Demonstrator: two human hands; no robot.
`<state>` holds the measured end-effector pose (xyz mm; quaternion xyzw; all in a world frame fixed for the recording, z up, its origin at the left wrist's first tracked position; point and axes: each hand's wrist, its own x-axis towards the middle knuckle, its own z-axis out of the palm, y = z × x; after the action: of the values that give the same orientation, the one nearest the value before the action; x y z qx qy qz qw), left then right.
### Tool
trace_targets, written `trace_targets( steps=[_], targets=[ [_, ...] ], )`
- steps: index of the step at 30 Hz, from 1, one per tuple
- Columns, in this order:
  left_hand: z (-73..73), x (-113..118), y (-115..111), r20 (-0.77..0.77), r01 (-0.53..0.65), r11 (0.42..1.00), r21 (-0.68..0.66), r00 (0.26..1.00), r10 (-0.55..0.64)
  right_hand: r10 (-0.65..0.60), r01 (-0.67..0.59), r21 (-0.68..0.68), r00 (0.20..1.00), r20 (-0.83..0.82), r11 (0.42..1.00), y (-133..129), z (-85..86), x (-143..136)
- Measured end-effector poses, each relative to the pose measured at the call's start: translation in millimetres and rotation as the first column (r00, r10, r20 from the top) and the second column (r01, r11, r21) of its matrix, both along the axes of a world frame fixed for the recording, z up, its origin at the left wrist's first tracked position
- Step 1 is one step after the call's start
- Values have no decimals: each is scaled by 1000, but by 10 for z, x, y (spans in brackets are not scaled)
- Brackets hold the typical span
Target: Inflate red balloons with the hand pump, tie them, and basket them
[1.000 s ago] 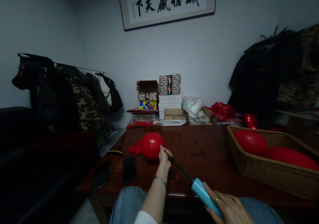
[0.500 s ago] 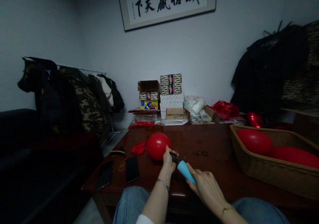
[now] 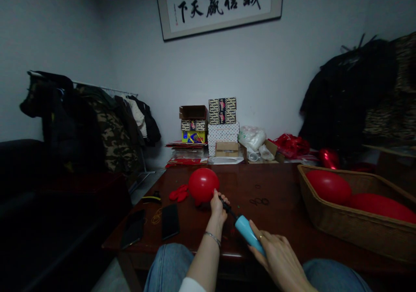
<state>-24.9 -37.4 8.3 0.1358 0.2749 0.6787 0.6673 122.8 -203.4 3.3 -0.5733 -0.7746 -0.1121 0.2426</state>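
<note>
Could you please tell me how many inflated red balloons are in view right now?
4. One balloon sits on the pump nozzle at the left hand; two lie in the wicker basket, at and; a shiny one behind it. Others may be hidden.

Basket (right end) cut off

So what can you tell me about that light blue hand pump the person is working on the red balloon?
The light blue hand pump is a slim plastic-looking cylinder with a thin black rod and nozzle at its far end. It lies tilted above the dark wooden table, the rod partly drawn out. The right hand grips the barrel; the left hand pinches the nozzle at the neck of the round red balloon.
</note>
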Motion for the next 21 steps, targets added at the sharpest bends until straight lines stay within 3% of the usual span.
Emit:
trace_targets(
  steps=[6,11,15,21],
  targets=[
    [50,-194,95,5,-43,999,-8,999,43,107,-109,120,994,22,987,-274,-110,339],
    [45,-200,113,18,-38,999,-17,999,38,124,-129,177,992,37,976,-400,-89,456],
    [30,-156,68,5,-15,1000,-13,1000,15,111,-110,121,994,4,987,-337,-34,366],
    [-25,-76,-41,-50,-6,1000,-13,999,6,52,-52,54,999,6,997,-8,-10,52]
  ],
)
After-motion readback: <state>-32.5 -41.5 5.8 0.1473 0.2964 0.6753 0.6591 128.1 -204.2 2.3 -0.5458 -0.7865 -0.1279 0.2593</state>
